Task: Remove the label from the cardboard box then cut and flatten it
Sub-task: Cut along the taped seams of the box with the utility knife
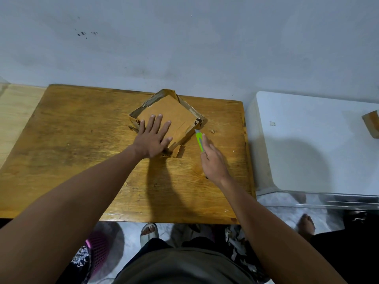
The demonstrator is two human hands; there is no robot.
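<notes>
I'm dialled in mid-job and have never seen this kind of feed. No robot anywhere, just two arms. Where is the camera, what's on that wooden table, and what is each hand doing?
There is no machine: a person works with bare hands, and the single picture comes from a camera worn on their head, looking forward and down. That is why both arms reach in from the bottom. On the wooden table lies a cardboard box, turned corner-on and already pressed low. The left hand lies flat on it, fingers spread, holding it down. The right hand grips a green utility knife, its tip at the box's right edge. A white surface stands to the right. I see no label, only a small printed number.
</notes>
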